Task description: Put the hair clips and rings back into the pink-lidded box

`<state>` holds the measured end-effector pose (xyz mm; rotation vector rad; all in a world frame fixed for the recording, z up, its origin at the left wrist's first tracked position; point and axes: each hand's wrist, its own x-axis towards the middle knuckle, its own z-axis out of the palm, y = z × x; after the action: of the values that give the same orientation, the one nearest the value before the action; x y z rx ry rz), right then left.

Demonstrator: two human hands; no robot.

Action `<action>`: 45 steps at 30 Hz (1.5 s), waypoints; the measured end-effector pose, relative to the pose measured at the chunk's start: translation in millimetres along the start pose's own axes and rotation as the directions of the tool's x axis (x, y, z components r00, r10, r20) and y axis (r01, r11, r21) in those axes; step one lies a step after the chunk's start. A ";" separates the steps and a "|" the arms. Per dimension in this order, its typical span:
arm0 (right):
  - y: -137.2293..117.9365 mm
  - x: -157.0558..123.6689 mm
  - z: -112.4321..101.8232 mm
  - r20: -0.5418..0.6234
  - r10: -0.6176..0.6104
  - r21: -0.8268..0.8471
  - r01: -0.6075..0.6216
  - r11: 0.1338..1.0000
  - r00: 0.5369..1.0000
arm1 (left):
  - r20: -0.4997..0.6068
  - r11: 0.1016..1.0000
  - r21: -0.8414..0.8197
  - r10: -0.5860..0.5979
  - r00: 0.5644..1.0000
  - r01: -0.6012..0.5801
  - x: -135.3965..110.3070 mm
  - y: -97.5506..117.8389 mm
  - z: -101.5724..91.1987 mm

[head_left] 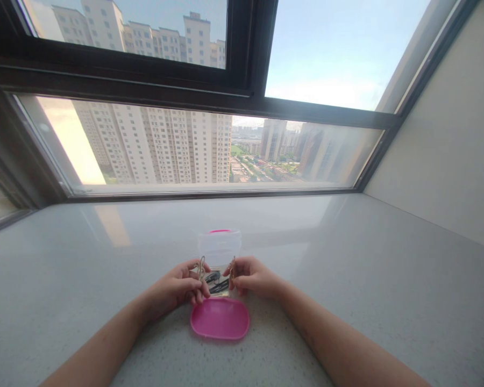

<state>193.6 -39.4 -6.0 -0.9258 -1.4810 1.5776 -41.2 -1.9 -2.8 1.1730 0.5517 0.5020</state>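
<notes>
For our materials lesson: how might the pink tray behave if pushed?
The pink tray looks like thin moulded plastic, so it is probably light and fairly stiff. Lying flat and low on the glossy counter, it would likely slide rather than tip or roll.

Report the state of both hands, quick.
Left hand: closed, holding a small looped gold-brown item.
Right hand: closed, holding a similar looped item; exactly what either is, too small to tell.

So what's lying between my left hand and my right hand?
In the head view, dark, slender clips, apparently hairpins, lie between your left hand and right hand, just beyond the pink tray.
</notes>
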 end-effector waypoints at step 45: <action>3.8 2.8 -1.4 0.003 -0.005 0.045 0.005 0.999 1.000 | -0.009 1.000 -0.004 -0.022 1.000 0.022 1.6 -5.3 -5.3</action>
<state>193.4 -36.4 -9.9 -0.8944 -1.4433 1.6026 -42.9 1.3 -9.6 1.1600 0.5704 0.4896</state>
